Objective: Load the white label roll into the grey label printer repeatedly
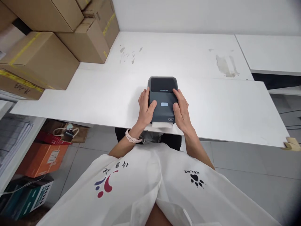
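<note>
A dark grey label printer (162, 112) lies on the white table in front of me, with a black panel on top and a small pale button in the middle. From its near edge sticks a strip of white paper (162, 125). My left hand (145, 108) grips the printer's left side, thumb on the top face. On the opposite side my right hand (182, 110) holds it the same way, its thumb bent on top and a fingertip near the black panel. The printer's underside is hidden.
Cardboard boxes (44, 59) with yellow tape are stacked at the table's left end. The white table (225, 110) has worn patches, and a tan guard (292, 144) covers its right corner. Below on the left stand an orange box (44, 158) and a shelf (30, 131).
</note>
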A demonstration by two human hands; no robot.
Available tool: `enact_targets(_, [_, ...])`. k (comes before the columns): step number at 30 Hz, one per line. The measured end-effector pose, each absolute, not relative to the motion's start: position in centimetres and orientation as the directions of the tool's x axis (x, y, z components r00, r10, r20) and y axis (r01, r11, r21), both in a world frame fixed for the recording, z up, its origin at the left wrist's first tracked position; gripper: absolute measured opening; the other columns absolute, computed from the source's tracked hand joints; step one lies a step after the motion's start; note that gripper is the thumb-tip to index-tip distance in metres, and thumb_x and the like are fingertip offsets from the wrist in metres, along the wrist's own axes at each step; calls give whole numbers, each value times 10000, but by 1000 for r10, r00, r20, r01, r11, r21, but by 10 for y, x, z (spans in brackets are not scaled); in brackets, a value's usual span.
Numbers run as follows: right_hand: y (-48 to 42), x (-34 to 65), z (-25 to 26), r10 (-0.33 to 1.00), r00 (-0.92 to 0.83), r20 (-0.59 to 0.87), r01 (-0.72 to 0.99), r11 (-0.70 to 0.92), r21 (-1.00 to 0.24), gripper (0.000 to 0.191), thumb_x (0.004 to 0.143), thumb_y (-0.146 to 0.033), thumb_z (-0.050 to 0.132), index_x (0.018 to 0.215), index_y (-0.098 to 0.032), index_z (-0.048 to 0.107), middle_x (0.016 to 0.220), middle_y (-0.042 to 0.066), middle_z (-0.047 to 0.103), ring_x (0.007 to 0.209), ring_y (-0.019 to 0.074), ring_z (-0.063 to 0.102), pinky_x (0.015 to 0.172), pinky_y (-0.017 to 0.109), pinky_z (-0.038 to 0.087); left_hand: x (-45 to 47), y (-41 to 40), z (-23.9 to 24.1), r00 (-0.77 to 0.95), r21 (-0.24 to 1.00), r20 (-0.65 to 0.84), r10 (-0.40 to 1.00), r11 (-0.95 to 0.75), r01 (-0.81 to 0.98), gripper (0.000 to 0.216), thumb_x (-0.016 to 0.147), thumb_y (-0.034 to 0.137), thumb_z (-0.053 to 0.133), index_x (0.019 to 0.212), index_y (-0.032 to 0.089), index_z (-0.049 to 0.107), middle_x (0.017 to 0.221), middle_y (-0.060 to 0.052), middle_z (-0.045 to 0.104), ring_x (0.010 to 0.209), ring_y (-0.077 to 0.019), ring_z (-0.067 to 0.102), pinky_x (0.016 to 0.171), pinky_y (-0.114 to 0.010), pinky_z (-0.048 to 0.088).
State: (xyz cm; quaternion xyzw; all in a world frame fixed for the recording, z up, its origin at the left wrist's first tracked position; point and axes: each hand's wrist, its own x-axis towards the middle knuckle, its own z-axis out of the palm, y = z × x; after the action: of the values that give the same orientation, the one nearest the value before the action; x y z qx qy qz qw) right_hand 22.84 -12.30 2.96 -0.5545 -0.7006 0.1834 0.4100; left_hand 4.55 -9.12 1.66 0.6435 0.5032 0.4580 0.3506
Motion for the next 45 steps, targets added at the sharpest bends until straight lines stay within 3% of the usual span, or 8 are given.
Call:
enact_targets(9, [-124,219,-3,864,39,503,615,376,-693,504,1059,-419,161,1450,-320,463,1535,53,523,1578,227,263,1246,560,311,45,-100,2,80,897,276,958,-287,337,710,990,657,328,1608,352,156,1737,-14,128,1614,-248,25,1304,-468,61])
enact_targets(12, [-126,216,-2,858,60,510,573,389,-722,462,1061,-412,198,1394,-312,503,1525,55,533,1573,218,277,1253,537,313,36,-122,-1,-83,893,277,957,-225,389,620,976,648,390,1483,293,414,1620,-87,386,1522,-262,318,1216,-447,312])
enact_targets(15, [-130,213,1,863,107,495,544,366,-755,434,1063,-409,211,1338,-304,530,1517,64,542,1566,214,293,1258,519,312,25,-156,-8,-197,906,189,962,-93,413,542,975,644,350,933,216,681,1030,-110,707,997,-220,658,895,-368,524])
enact_targets(22, [-132,209,7,857,146,493,555,342,-758,396,1063,-427,227,1259,-292,543,1460,84,591,1539,225,351,1226,533,352,35,-165,3,425,879,-450,786,474,54,452,873,576,569,645,196,659,476,44,418,437,-80,334,470,-265,295])
enact_targets(31, [-141,225,9,886,-39,462,812,298,-502,412,1004,-568,394,1197,-358,691,1528,0,556,1562,333,276,1255,639,177,28,-166,20,333,932,-351,875,296,208,403,849,475,627,574,185,672,435,39,469,434,-80,379,495,-262,316])
enact_targets(36, [-141,223,36,920,-184,345,864,319,-389,327,947,-627,523,1143,-424,689,1549,-77,525,1579,335,238,1290,643,-6,18,-161,21,-107,952,73,992,-38,302,470,951,481,497,581,207,591,576,3,559,586,-125,521,641,-281,455])
enact_targets(39, [-138,219,44,913,-231,335,866,350,-357,285,972,-583,510,1062,-381,691,1551,-72,525,1586,311,223,1301,609,-15,21,-153,17,-209,923,221,953,-135,359,336,981,478,469,990,231,696,1046,-59,721,956,-181,657,874,-314,521])
enact_targets(45, [-162,212,-1,878,57,475,820,230,-524,501,994,-567,429,1427,-320,480,1639,80,396,1567,319,271,1247,644,205,31,-155,-3,5,951,61,998,-59,304,600,1013,571,390,1562,330,363,1676,-44,324,1566,-221,270,1260,-395,299])
